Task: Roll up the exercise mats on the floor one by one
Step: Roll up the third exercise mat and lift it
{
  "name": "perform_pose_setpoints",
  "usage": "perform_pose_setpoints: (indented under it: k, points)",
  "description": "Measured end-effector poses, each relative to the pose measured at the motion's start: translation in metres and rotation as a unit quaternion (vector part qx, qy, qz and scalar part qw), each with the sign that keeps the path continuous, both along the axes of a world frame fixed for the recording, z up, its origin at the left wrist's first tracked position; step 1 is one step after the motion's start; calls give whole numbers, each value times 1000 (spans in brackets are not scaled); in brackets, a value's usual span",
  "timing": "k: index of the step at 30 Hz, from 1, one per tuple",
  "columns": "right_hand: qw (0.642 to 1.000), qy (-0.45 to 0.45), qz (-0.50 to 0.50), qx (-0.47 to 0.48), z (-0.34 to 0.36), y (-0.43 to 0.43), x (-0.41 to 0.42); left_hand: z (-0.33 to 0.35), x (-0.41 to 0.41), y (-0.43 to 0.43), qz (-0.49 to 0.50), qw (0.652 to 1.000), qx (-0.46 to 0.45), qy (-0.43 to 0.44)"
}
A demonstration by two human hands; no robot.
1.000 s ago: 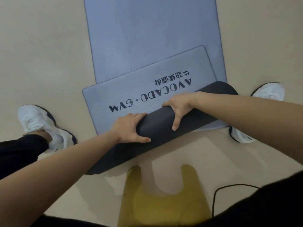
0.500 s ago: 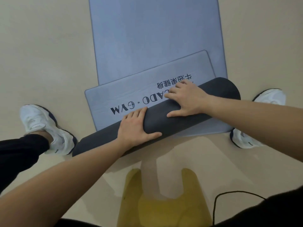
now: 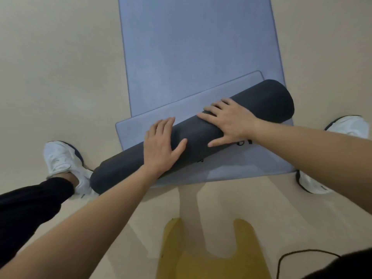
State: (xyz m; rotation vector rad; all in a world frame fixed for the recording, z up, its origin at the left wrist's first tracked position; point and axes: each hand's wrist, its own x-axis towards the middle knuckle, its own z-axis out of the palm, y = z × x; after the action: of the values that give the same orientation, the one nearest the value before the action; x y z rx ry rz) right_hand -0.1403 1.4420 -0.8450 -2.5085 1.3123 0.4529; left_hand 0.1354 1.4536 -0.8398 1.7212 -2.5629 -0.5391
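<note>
A dark grey rolled mat (image 3: pixel 267 101) lies slanted across a blue-grey mat (image 3: pixel 138 129) whose printed letters are almost all hidden under the roll. My left hand (image 3: pixel 161 146) rests flat on the roll's left-middle part, fingers spread and reaching over its far side. My right hand (image 3: pixel 227 119) lies flat on the roll further right, fingers pointing left. Neither hand curls around the roll. A longer blue mat (image 3: pixel 197 47) lies flat beneath and stretches away from me.
My white shoes stand on the beige floor either side of the mats, the left shoe (image 3: pixel 62 160) touching the roll's end, the right shoe (image 3: pixel 346 125) partly behind my forearm. A yellow shape (image 3: pixel 211 258) and a black cable (image 3: pixel 291 256) sit at the bottom.
The roll has moved away from me over the printed letters, covering them. Both hands went from gripping the roll's near side to lying flat on top of it.
</note>
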Motion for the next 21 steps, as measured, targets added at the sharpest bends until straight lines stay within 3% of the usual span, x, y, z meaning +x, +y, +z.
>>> perform_pose_setpoints:
  k: [4,8,15,21]
  points:
    - [999,18,-25,28,-1,-44,0,-6,-7,32,-41,995,2,-89]
    - [994,22,-110,-5,7,-45,-1,-18,-7,17,-60,986,17,-155]
    - [972,-49,-152,-173,-3,-2,-25,-14,-3,-28,-57,990,36,-121]
    - [977,4,-167,-129,-19,-2,-50,-5,9,-99,-55,981,176,-67]
